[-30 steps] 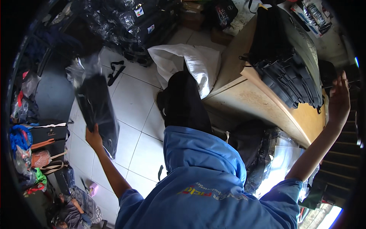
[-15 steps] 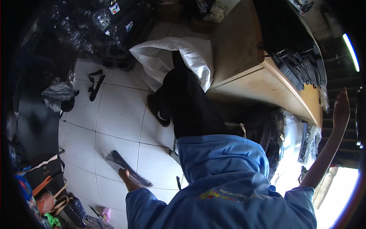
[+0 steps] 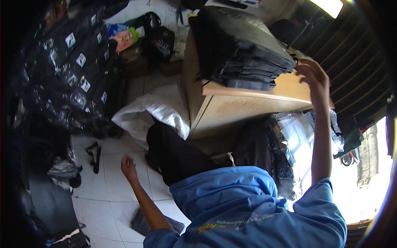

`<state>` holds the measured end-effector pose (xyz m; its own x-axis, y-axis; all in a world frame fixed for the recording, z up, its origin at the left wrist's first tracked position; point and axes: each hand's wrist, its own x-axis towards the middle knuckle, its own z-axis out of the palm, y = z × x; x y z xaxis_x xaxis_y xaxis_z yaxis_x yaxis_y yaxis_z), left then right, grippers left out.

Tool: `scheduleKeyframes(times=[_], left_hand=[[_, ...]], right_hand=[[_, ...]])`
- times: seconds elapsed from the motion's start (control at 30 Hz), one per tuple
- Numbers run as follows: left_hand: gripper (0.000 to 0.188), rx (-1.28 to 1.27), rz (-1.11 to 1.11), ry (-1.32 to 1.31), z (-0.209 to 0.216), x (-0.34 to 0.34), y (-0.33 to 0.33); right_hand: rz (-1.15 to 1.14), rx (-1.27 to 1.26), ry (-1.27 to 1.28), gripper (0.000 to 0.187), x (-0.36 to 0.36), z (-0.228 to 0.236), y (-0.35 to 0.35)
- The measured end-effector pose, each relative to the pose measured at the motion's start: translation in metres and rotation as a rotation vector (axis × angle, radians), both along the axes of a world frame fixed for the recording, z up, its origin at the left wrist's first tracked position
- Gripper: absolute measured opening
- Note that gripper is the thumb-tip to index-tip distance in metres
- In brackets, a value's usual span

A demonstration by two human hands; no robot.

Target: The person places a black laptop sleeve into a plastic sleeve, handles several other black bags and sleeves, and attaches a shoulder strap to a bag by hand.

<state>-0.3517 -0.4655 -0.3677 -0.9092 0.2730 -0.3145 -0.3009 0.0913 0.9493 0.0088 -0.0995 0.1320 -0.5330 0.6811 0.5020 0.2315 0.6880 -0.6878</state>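
Note:
A tall stack of flat black fabric bags (image 3: 252, 58) lies on the wooden table at the upper middle. At its right corner my right hand (image 3: 315, 78) hovers above the tabletop, fingers spread and bent, nothing visible in them. My left hand (image 3: 129, 166) hangs over the tiled floor on the left, its fingers loosely bent and empty. Under my left forearm a dark flat piece (image 3: 159, 219), seemingly one of the same kind, lies on the floor, partly hidden by the arm.
A white woven sack (image 3: 165, 108) stands open against the table (image 3: 244, 109), by my leg. Plastic-wrapped black goods (image 3: 70, 78) are piled at the far left. A black strap (image 3: 95, 157) lies on the floor. Clear plastic packs (image 3: 295, 132) hang below the table's right end.
My left hand has let go of the dark flat piece, now on the floor, and moved forward. My right hand has swung inward to the stack. The view has turned toward the table.

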Motion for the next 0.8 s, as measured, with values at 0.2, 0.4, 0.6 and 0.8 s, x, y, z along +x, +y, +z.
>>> scheduleKeyframes(times=[0.2,0.4,0.6,0.8], left_hand=[[0.030,0.517,-0.430,0.580,0.346,0.048,0.155],[0.025,0.468,-0.433,0.813,0.415,0.089,0.242],[0.016,0.362,-0.353,1.016,0.429,0.091,0.248],[0.013,0.214,-0.343,1.501,0.484,0.102,0.260]], right_hand=[[0.021,0.737,-0.183,0.034,-0.075,-0.019,-0.014],[0.054,0.680,-0.050,0.026,-0.089,-0.032,-0.002],[0.124,0.601,0.010,0.021,-0.077,-0.025,0.014],[-0.041,0.710,-0.082,0.023,0.012,0.008,0.025]])
